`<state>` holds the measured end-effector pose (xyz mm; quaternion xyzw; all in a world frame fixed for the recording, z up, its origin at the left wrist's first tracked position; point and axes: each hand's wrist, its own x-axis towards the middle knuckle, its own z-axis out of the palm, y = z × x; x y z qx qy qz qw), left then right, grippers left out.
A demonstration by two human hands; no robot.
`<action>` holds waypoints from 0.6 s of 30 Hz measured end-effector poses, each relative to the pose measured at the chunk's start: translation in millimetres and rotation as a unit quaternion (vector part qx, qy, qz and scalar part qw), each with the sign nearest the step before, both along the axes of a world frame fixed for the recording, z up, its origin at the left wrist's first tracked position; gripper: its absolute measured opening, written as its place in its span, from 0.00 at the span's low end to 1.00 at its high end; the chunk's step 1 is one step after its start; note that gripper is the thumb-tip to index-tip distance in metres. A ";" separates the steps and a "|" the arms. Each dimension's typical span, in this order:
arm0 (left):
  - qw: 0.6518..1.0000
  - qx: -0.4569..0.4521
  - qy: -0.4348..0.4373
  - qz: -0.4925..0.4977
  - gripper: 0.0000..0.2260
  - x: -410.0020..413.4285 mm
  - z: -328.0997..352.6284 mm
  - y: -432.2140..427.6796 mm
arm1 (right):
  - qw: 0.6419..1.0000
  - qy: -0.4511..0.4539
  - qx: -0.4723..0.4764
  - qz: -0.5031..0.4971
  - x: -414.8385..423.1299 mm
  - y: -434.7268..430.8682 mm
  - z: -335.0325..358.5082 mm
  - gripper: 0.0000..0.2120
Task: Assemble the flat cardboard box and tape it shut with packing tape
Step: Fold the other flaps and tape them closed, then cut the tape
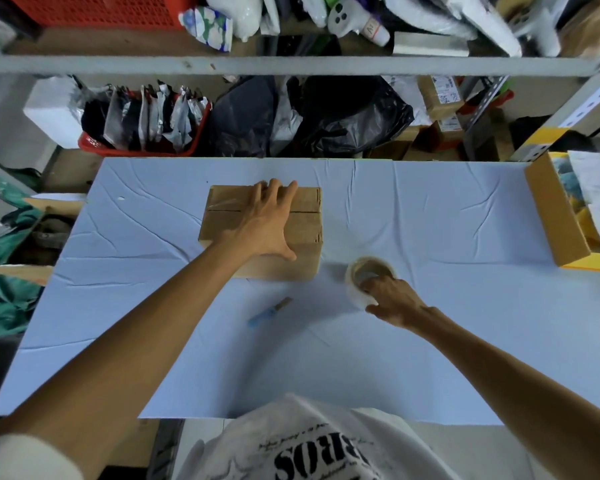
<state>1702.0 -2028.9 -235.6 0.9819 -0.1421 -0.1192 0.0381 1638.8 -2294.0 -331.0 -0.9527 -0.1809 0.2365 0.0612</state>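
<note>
Backdrop: cluttered shelving (291,65) behind, with a red basket (94,143) of bagged goods at far left.
Desk (430,209): covered with a creased pale sheet.
Cardboard box (222,226): folded up, flaps down, sitting mid-desk toward the far edge. The centre seam (305,212) runs left-right across the top. A glossy patch on the left part looks like tape, but I can't confirm it.
Left hand (269,223): flat on the box top, fingers spread over the seam, thumb at the near edge. It presses down and pinches nothing.
Cutter (269,311): blue handle, lying on the desk just in front of the box, untouched.
Tape roll (364,271): on the desk beside the box's near-right corner.
Right hand (394,301): fingers curled round the roll's near side, gripping it.
Open carton (555,216): at the right desk edge, well apart from the work.
Step, my read: bring the roll to the seam.
How to do it well: find the free end first. Left palm holds the flaps butted with no gap. Start the strip down one side wall, pull it taut along the seam, then over the opposite edge. Shift the left hand ahead of the tape, not under it. Rub it flat, then cut.
Risk: the flaps may spring up if the left hand lifts early.
</note>
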 end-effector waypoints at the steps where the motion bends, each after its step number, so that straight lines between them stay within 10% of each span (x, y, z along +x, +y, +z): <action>1: 1.000 -0.014 0.025 0.008 0.60 1.3 3.2 0.0 | 0.999 -0.024 0.020 -0.020 5.4 0.2 10.9 0.22; 10: 0.888 -0.450 0.051 0.078 0.27 3.6 48.8 -49.4 | 0.954 -0.213 0.188 -0.096 58.9 13.3 138.0 0.10; 18: 0.875 -0.464 0.043 0.134 0.20 -6.9 55.9 -67.2 | 0.951 -0.210 0.203 -0.097 57.0 34.9 153.5 0.09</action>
